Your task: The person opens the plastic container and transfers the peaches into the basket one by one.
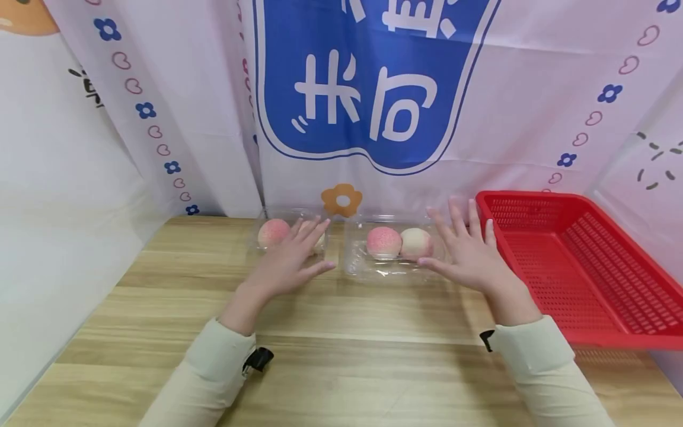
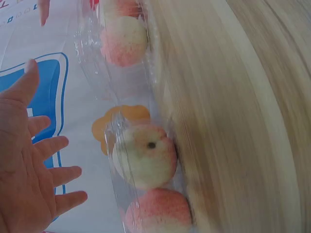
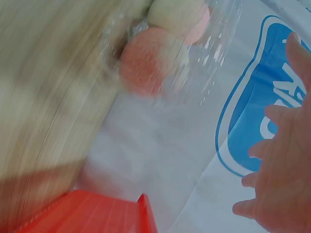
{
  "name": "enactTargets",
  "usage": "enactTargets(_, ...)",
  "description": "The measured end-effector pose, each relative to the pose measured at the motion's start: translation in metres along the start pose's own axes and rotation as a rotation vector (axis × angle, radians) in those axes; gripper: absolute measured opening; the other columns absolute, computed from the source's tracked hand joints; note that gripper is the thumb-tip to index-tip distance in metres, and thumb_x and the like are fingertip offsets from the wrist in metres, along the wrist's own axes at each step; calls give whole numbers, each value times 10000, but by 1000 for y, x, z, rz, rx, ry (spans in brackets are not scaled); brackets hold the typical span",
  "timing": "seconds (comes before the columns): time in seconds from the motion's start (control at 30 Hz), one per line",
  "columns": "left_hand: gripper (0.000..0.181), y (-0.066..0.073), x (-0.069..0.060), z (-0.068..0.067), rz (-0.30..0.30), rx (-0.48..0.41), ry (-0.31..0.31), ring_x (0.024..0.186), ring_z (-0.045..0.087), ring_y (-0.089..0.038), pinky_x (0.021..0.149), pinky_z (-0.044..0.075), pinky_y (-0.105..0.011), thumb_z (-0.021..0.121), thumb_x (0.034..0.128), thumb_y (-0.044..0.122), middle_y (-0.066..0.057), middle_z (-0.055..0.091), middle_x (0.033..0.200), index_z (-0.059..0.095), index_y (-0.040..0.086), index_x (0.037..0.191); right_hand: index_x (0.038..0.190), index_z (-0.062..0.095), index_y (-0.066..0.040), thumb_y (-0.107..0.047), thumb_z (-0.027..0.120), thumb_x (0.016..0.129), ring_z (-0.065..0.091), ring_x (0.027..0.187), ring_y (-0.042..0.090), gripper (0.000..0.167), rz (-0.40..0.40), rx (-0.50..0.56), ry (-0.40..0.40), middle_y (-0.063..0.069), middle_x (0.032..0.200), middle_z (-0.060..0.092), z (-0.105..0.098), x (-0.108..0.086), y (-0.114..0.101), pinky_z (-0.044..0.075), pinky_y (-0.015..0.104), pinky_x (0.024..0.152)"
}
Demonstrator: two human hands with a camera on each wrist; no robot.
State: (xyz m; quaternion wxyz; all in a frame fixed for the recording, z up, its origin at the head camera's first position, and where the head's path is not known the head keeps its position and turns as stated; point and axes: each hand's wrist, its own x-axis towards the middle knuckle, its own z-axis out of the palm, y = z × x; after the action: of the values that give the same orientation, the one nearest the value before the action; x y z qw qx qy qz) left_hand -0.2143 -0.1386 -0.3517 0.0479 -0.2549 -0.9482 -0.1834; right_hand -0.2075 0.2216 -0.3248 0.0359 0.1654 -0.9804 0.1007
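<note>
Two clear plastic boxes stand side by side at the back of the table, each with pink and cream peach-shaped pieces inside. The left hand (image 1: 285, 261), fingers spread, is over the front right of the left box (image 1: 258, 242), partly covering a cream piece (image 1: 319, 242); the left wrist view shows its fingers apart from the box. Beside the right box (image 1: 354, 270), with its pink piece (image 1: 384, 242) and cream piece (image 1: 415, 244), the right hand (image 1: 472, 255) is spread with nothing held. Its thumb tip overlaps the box's right part; contact cannot be told.
A red perforated basket (image 1: 565, 341) is on the right side of the table, close to the right hand. White cloth with a blue printed shape (image 1: 363, 136) hangs behind the boxes. The wooden table (image 1: 341, 367) extends toward the front.
</note>
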Motion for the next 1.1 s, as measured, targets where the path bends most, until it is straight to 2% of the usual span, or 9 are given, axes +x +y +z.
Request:
enactTargets(0.13, 763, 4, 4, 4, 60, -41, 33, 1496, 254, -402, 1164, 300, -607, 622, 956, 469, -124, 332, 1607, 309, 124, 1559, 1603, 44, -314, -658, 587, 871, -236, 1496, 436, 974, -24, 8, 18, 62, 1660, -206, 4, 5, -11, -44, 784, 1109)
enactTargets(0.27, 706, 8, 8, 8, 89, -119, 29, 1479, 296, -390, 1181, 297, -568, 645, 963, 375, -134, 387, 1576, 347, 90, 1537, 1604, 100, -295, -625, 627, 866, -173, 1513, 442, 965, -47, 26, 35, 96, 1679, -110, 8, 11, -22, 2, 783, 1118)
enactTargets(0.37, 681, 10, 9, 10, 76, -198, 2, 1491, 285, -372, 1212, 256, -528, 639, 975, 318, -148, 362, 1586, 339, 77, 1537, 1599, 146, -294, -601, 653, 861, -130, 1525, 432, 947, -72, 37, 56, 113, 1685, -18, 14, 15, -30, 38, 778, 1125)
enactTargets(0.47, 661, 12, 10, 14, 61, -244, -6, 1470, 340, -345, 1208, 278, -502, 633, 981, 303, -153, 382, 1573, 351, 67, 1529, 1594, 171, -313, -583, 667, 861, -93, 1530, 434, 925, -99, 49, 69, 103, 1686, 25, 20, 18, -37, 65, 775, 1127)
enactTargets(0.57, 632, 12, 11, 18, 39, -299, -13, 1371, 467, -345, 1163, 360, -501, 623, 988, 288, -147, 425, 1546, 367, 66, 1521, 1588, 202, -313, -576, 670, 864, -55, 1532, 443, 902, -117, 61, 69, 86, 1687, 48, 27, 20, -43, 95, 763, 1134)
enactTargets(0.77, 564, 10, 12, 26, -13, -469, -57, 1244, 563, -401, 1057, 466, -523, 565, 1022, 249, -159, 501, 1478, 368, 73, 1520, 1566, 287, -308, -568, 687, 862, -7, 1535, 439, 851, -119, 100, 60, 58, 1683, 111, 36, 25, -55, 108, 732, 1155)
enactTargets(0.8, 556, 9, 12, 28, -22, -482, -59, 1276, 546, -409, 1063, 462, -526, 558, 1026, 245, -166, 510, 1468, 369, 74, 1520, 1561, 301, -311, -573, 686, 862, 11, 1535, 440, 840, -121, 97, 63, 56, 1680, 129, 38, 25, -57, 118, 733, 1153)
enactTargets(0.9, 542, 8, 14, 33, -49, -514, -66, 1223, 583, -397, 1040, 482, -520, 540, 1034, 218, -202, 524, 1439, 362, 58, 1520, 1544, 343, -310, -593, 683, 857, 84, 1526, 453, 817, -124, 82, 73, 57, 1666, 198, 43, 27, -63, 163, 732, 1146)
enactTargets(1.1, 546, 4, 18, 38, -75, -556, -95, 1187, 602, -413, 1032, 491, -507, 524, 1037, 168, -263, 535, 1396, 331, -2, 1519, 1519, 413, -221, -531, 711, 863, 145, 1499, 496, 784, -149, 118, 81, 95, 1624, 305, 51, 30, -69, 187, 779, 1096)
